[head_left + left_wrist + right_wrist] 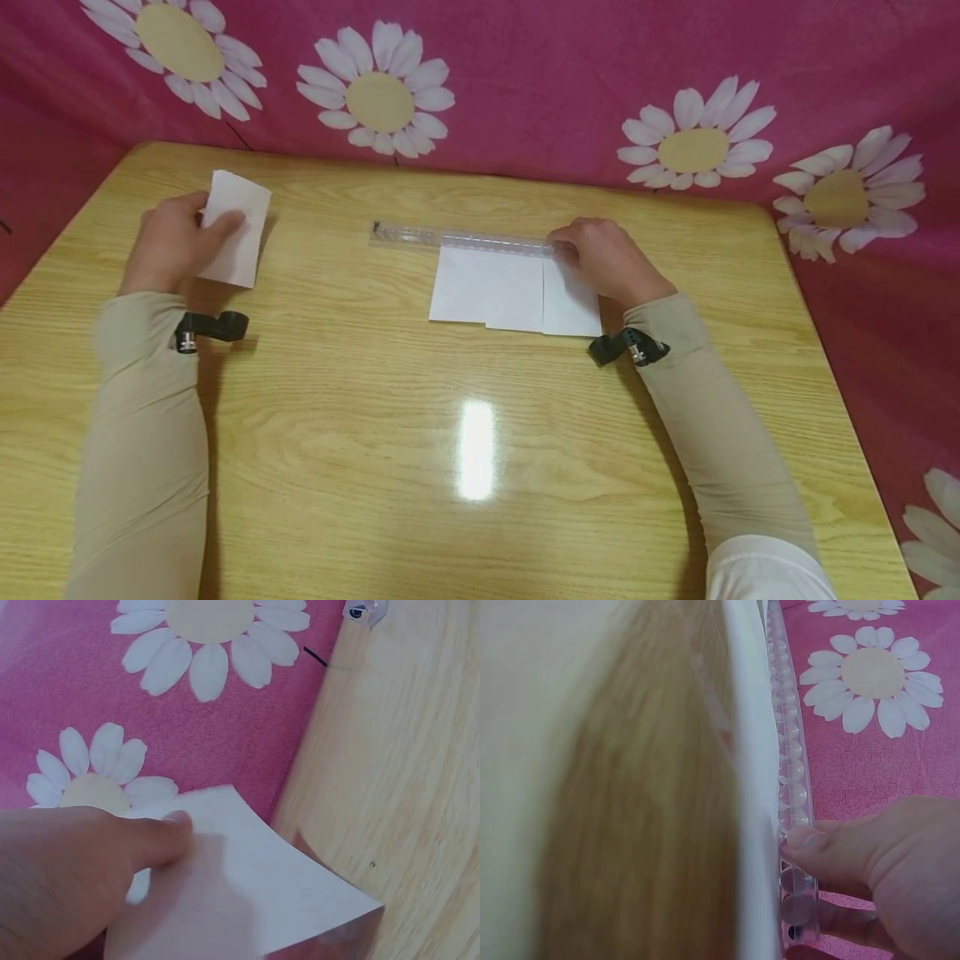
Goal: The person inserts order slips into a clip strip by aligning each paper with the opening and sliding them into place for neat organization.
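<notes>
My left hand [171, 242] pinches a small white sheet of paper [242, 204] at the left of the table, thumb [161, 838] across its face. The sheet is tilted up and slightly curved; the fingers behind it are mostly hidden. Right of centre, my right hand [611, 258] pinches the right end of a clear plastic ruler [408, 236], which shows a row of round shapes in the right wrist view. Along the ruler's near side, three white paper pieces [514, 292] sit side by side, lower edges uneven. My right hand partly covers the rightmost piece.
The wood-grain table [337, 433] reflects a bright light patch near its middle. Behind and beside it hangs a pink cloth [525, 92] printed with large white daisies. Black straps [217, 325] are on both wrists.
</notes>
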`<move>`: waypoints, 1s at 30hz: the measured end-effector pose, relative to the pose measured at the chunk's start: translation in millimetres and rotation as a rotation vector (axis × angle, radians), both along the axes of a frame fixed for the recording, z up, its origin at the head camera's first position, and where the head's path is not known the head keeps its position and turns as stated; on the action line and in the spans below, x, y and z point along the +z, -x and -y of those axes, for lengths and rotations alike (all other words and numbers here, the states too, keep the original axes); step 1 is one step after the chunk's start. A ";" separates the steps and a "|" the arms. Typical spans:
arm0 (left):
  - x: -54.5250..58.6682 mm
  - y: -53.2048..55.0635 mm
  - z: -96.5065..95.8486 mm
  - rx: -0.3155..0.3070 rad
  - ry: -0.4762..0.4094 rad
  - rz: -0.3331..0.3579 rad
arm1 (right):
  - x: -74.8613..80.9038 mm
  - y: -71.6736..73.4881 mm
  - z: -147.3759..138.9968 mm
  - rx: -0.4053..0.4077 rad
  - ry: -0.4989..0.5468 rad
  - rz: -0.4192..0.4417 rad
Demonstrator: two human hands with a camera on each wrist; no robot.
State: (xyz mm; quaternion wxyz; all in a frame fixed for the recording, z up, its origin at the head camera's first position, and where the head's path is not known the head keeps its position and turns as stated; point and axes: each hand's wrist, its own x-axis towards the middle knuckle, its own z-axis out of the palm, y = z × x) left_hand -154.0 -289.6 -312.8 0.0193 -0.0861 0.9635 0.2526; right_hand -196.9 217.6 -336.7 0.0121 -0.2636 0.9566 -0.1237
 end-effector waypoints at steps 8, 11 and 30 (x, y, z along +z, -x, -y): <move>-4.7 3.5 -7.1 0.029 -0.059 -0.040 | 0.3 -0.2 0.4 0.001 0.008 -0.006; -4.8 5.2 -9.9 0.052 -0.076 -0.040 | 0.3 0.1 0.2 -0.007 0.005 0.001; -6.7 8.7 -22.8 0.088 -0.074 -0.122 | 0.6 -1.4 0.3 -0.040 0.001 0.034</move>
